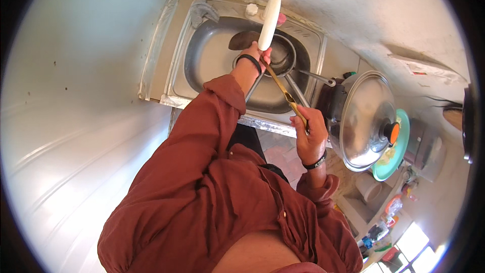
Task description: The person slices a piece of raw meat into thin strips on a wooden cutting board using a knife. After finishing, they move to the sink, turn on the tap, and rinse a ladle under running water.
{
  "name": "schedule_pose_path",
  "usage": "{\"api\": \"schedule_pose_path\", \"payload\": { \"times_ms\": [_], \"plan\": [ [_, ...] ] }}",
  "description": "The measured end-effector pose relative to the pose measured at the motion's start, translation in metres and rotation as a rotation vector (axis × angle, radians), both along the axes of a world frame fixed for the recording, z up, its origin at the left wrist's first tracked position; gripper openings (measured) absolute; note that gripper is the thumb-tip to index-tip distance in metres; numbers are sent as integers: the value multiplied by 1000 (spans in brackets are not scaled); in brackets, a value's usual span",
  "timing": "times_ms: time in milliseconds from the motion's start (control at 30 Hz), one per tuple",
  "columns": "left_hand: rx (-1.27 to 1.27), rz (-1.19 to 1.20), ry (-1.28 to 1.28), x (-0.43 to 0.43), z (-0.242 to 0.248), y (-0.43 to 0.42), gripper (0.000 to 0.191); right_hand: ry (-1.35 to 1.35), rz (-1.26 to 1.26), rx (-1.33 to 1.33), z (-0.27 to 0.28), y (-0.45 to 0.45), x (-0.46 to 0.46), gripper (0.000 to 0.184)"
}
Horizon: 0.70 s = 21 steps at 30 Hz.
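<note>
A long wooden spoon (278,80) slants across the sink (216,51). My right hand (310,132) grips the lower end of its handle, near a dark, worn hollow in the wood. Farther up, my left hand (256,54) closes around the handle, just below the white tap spout (270,21). A broad dark-brown piece (243,40) shows beyond my left hand, in line with the handle; my fingers hide the join. Under the hands, a round metal pan (286,51) lies in the basin, with several metal handles (316,77) pointing toward the near and right sides.
A large pot with a domed metal lid (365,121) stands right of the sink, close to my right hand. Behind it is a turquoise plate (392,151) with pale food. A grey cloth (203,13) hangs at the sink's back-left corner. A smooth wall (87,83) rises at left.
</note>
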<state>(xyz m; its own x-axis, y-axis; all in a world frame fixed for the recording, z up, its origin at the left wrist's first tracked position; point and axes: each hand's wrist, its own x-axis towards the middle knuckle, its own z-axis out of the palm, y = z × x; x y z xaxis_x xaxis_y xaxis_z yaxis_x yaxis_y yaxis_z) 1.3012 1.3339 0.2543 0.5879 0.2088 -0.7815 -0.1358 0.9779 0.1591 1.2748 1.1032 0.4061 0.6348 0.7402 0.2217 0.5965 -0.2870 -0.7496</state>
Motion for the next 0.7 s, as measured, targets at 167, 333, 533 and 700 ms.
{"api": "schedule_pose_path", "payload": {
  "times_ms": [167, 333, 533, 700],
  "plan": [
    [51, 36, -54, -14, 8, -44, 22, 38, -53, -198, 3, -31, -7, 24],
    [102, 7, -278, -38, 21, -87, 34, 2, -157, -447, -3, -68, -20, 26],
    [60, -116, -317, -53, 40, -88, 49, -100, -179, -349, -11, -84, -20, 17],
    [-115, 31, -236, -49, 22, -54, 47, 605, -208, -299, -51, -57, -5, 20]
  ]
}}
